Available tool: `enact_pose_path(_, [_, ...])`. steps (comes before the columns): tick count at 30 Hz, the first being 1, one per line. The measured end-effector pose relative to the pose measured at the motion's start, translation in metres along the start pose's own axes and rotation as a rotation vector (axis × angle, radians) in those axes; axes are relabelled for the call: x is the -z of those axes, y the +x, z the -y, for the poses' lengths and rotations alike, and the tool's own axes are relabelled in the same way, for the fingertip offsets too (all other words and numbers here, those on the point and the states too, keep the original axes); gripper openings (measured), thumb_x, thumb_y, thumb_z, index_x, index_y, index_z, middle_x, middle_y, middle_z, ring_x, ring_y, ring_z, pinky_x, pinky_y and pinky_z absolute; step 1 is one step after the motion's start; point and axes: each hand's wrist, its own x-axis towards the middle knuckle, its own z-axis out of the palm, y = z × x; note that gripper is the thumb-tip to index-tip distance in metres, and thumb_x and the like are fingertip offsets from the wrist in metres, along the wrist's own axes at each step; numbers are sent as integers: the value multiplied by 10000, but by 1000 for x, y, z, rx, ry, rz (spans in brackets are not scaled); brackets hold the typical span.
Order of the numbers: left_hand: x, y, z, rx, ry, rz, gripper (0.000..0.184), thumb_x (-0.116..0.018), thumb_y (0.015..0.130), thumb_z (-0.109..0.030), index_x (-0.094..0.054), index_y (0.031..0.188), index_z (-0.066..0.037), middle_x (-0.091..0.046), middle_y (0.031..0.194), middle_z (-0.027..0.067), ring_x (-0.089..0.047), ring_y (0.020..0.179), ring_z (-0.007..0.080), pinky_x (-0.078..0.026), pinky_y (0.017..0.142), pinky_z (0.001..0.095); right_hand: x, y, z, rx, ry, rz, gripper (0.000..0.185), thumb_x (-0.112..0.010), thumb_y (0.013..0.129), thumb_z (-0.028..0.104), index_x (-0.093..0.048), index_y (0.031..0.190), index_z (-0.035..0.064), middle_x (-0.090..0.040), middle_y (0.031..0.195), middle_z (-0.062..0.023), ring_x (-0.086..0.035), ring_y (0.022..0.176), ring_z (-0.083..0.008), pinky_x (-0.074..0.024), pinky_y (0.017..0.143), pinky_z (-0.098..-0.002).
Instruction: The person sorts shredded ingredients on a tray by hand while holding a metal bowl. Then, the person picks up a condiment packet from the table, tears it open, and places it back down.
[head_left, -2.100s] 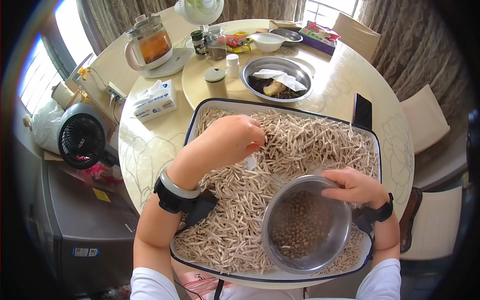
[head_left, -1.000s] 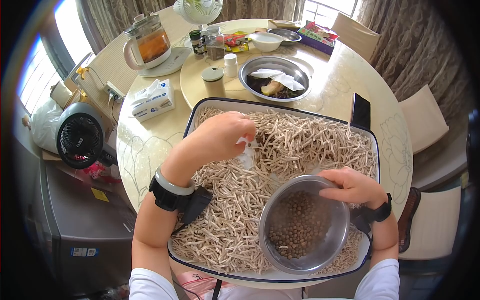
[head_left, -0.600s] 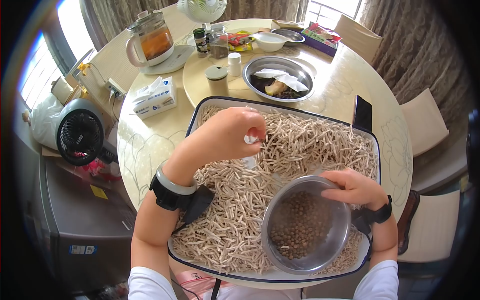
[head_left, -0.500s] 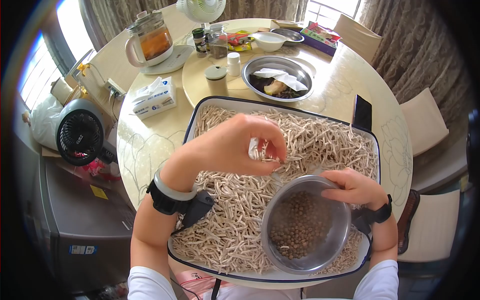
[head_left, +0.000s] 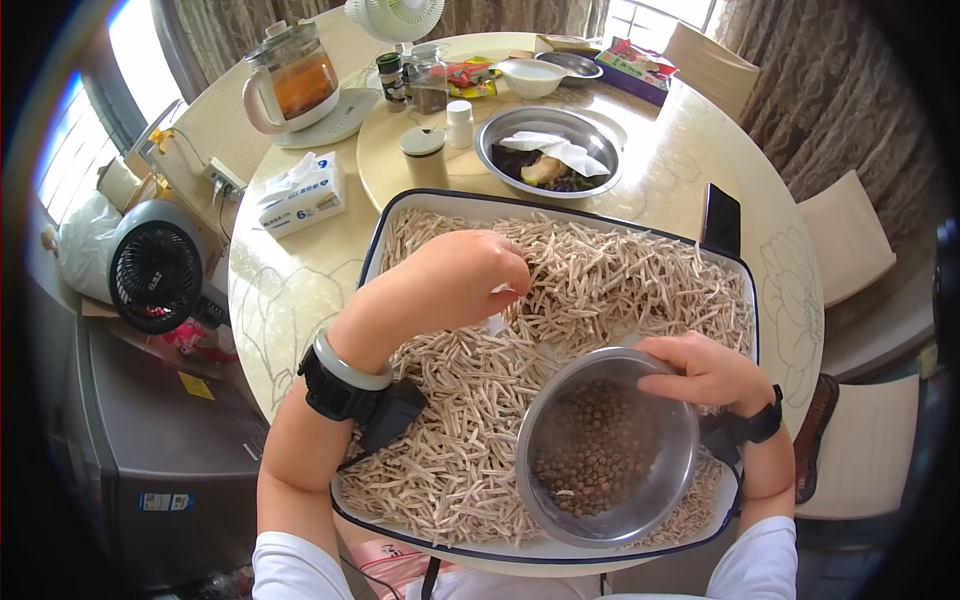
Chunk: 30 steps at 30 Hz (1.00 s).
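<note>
Bowl (head_left: 608, 455) in right hand (head_left: 712, 373), strips (head_left: 455, 450) under left hand (head_left: 475, 275).

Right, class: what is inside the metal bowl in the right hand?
Small brown balls and one pale piece lie in the bowl; whatever is beneath them is hidden.

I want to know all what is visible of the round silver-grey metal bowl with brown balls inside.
The round silver-grey metal bowl has smooth, shiny walls and a thin rim. Small round brown balls cover part of its bottom, with one short pale piece among them. It is open side up, over the near right part of the white, dark-rimmed tray. The right hand grips its far right rim. Its underside is hidden.
</note>
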Motion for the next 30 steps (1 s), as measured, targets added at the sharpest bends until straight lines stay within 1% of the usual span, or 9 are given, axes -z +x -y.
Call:
enact_pose_path(2, [-1, 0, 3, 15, 29, 6, 80, -685, 794, -69, -682, 866, -32, -656, 868, 90, -628, 863, 302, -505, 775, 403, 0, 1, -7, 84, -41, 4, 356, -593, 931, 208, -583, 1244, 38, -625, 734, -96, -605, 600, -176, -469, 577, -296])
enact_pose_path(4, [-1, 0, 4, 43, 36, 55, 83, -677, 780, -52, -678, 859, -26, -659, 878, 105, -631, 864, 312, -506, 763, 410, -1, 2, -9, 87, -39, 2, 361, -592, 931, 211, -583, 1249, 40, -622, 727, -93, -602, 597, -172, -468, 576, -294])
enact_pose_path(10, [-1, -1, 2, 133, -2, 54, 84, -673, 773, -79, -672, 830, -16, -655, 878, 123, -627, 847, 327, -506, 750, 421, -1, 1, -7, 71, -37, -1, 364, -590, 932, 213, -582, 1256, 46, -619, 725, -89, -601, 597, -168, -466, 576, -292])
enact_pose_path(23, [-1, -3, 7, 157, 84, 38, 82, -664, 750, -83, -671, 809, -28, -649, 830, 128, -627, 836, 329, -507, 746, 410, -3, 2, -9, 135, -38, -26, 322, -583, 940, 208, -590, 1215, 41, -616, 750, -95, -612, 620, -187, -478, 591, -304])
enact_pose_path(25, [1, -4, 10, 169, 67, -47, 108, -682, 743, -58, -694, 849, -40, -671, 830, 104, -653, 816, 274, -525, 737, 365, -2, 2, -9, 116, -44, -12, 330, -584, 938, 207, -587, 1224, 42, -617, 753, -97, -613, 621, -191, -480, 595, -304])
enact_pose_path(26, [3, -4, 8, 168, 68, -46, 108, -682, 743, -58, -694, 849, -40, -671, 830, 104, -653, 816, 274, -525, 737, 365, -1, 1, -8, 97, -50, 3, 338, -585, 937, 205, -585, 1234, 42, -619, 755, -99, -615, 622, -194, -483, 599, -304])
enact_pose_path(28, [14, -1, -7, 190, -303, -159, 149, -714, 741, -6, -711, 885, -43, -693, 843, 79, -666, 792, 201, -536, 731, 314, 0, 1, -7, 75, -53, 6, 346, -586, 936, 204, -583, 1243, 44, -626, 761, -102, -619, 626, -194, -485, 601, -303])
enact_pose_path(29, [17, 0, -14, 188, -303, -158, 149, -714, 741, -6, -711, 885, -43, -693, 843, 79, -666, 792, 201, -536, 731, 314, 0, 1, -6, 51, -58, 11, 354, -588, 934, 202, -580, 1252, 46, -632, 767, -105, -624, 629, -195, -487, 603, -302])
enact_pose_path(30, [17, 1, -23, 101, -468, -131, 178, -732, 740, 10, -718, 909, -43, -698, 856, 73, -665, 792, 180, -538, 730, 301, 0, 1, -5, 50, -58, 8, 354, -588, 934, 202, -580, 1252, 46, -632, 767, -105, -624, 629, -195, -487, 603, -302])
